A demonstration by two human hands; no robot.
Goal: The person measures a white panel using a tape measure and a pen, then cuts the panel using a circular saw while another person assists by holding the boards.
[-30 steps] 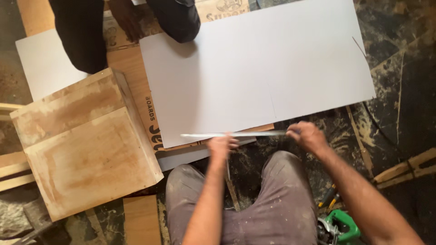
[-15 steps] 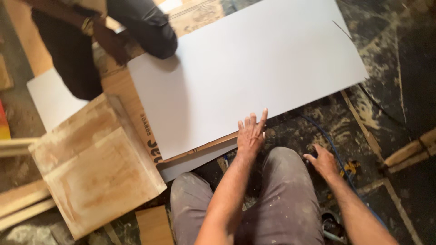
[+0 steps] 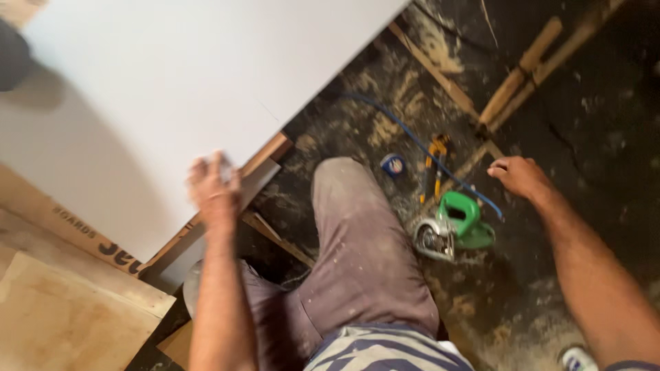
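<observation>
The left hand [image 3: 214,184] rests open on one white board [image 3: 172,89], whose long axis runs up-right from it; the right hand [image 3: 520,176] hovers open above one green saw [image 3: 457,223].

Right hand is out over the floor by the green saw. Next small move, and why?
Probably lower the right hand onto the handle of the green circular saw. The hand hangs open and empty just above and to the right of it, with the blue cord running between them, while the left hand rests on the edge of the white board.
</observation>
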